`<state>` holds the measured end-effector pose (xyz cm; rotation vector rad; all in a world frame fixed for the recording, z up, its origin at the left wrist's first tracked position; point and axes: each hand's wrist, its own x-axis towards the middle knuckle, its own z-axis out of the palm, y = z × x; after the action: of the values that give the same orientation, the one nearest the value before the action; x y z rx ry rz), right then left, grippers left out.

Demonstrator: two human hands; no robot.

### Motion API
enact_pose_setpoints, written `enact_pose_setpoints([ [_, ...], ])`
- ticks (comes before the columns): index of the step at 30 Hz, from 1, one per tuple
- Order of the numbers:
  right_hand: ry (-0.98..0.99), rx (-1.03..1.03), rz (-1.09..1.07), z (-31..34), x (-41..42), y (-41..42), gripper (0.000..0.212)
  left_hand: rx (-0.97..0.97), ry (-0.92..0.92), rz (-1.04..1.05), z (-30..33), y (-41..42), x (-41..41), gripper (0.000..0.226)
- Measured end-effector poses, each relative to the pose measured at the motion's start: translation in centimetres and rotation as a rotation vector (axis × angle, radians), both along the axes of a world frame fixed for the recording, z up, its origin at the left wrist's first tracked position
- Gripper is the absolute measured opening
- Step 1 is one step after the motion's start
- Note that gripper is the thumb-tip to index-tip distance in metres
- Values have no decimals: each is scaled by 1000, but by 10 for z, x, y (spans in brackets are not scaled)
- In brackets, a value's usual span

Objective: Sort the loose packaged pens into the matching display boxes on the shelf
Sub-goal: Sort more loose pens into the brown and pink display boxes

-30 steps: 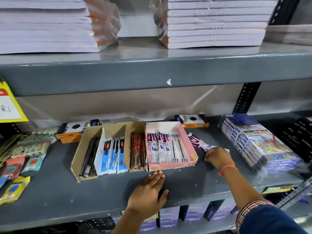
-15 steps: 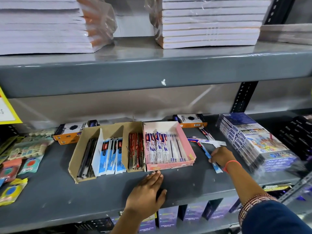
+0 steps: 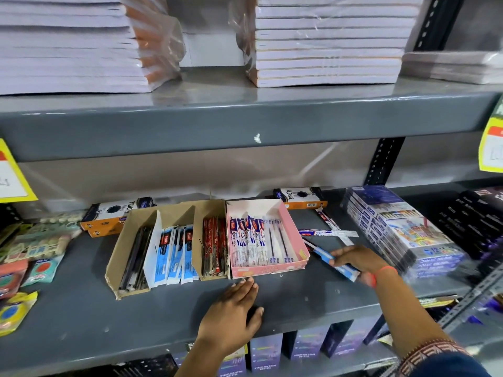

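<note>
A pink display box [image 3: 293,229] holds white-and-blue packaged pens on the grey shelf [image 3: 163,317]. Left of it, a brown cardboard box [image 3: 117,257] has compartments with dark pens, blue-packaged pens [image 3: 174,254] and red-packaged pens [image 3: 215,248]. Loose packaged pens [image 3: 330,233] lie on the shelf right of the pink box. My right hand [image 3: 359,258] grips a blue-and-white packaged pen [image 3: 324,254] just beside the pink box's right wall. My left hand [image 3: 234,314] rests flat on the shelf in front of the pink box, holding nothing.
Stacks of colour pencil packs [image 3: 402,229] stand to the right. Orange-and-white boxes [image 3: 114,213] sit behind the cardboard box. Blister-packed items [image 3: 30,257] lie at far left. Notebook stacks [image 3: 326,42] fill the upper shelf. Yellow price tags [image 3: 13,175] hang from it.
My right hand has taken one blue-and-white packaged pen from the loose pile and drawn it toward the front, beside the pink box. The left hand has stayed in place.
</note>
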<state>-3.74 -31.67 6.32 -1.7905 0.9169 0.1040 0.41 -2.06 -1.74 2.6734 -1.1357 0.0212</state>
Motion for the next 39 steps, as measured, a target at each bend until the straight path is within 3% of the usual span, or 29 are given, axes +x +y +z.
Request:
enact_pose_setpoints([
  [2,12,-36,-18,6,-8,3,35,-1,-7,2,-1,-1,0,58],
  [5,54,-378,-101,11,-19,13,25,-9,-9,10,-2,0,1,58],
  [8,-3,-524,-180,10,-34,23,16,-16,-19,9,-2,0,0,58],
  [10,-126,-417,-255,10,-43,26,11,-21,-21,11,-3,0,0,58],
  [12,-319,-108,-380,15,-53,29,24,-22,-25,9,-2,0,-1,58],
  [14,-434,231,-415,16,-59,35,24,-23,-28,4,-1,0,-1,57],
  [17,-456,528,-338,14,-60,53,20,-27,-44,4,0,-1,-2,57],
  [23,-517,885,-207,14,-51,95,23,-39,-58,-8,2,-1,-3,56],
  [29,-597,1018,-160,20,-42,121,15,-67,-80,2,1,1,-3,56],
  [39,-555,1024,-144,22,-34,132,18,-42,-74,-3,4,3,-5,56],
])
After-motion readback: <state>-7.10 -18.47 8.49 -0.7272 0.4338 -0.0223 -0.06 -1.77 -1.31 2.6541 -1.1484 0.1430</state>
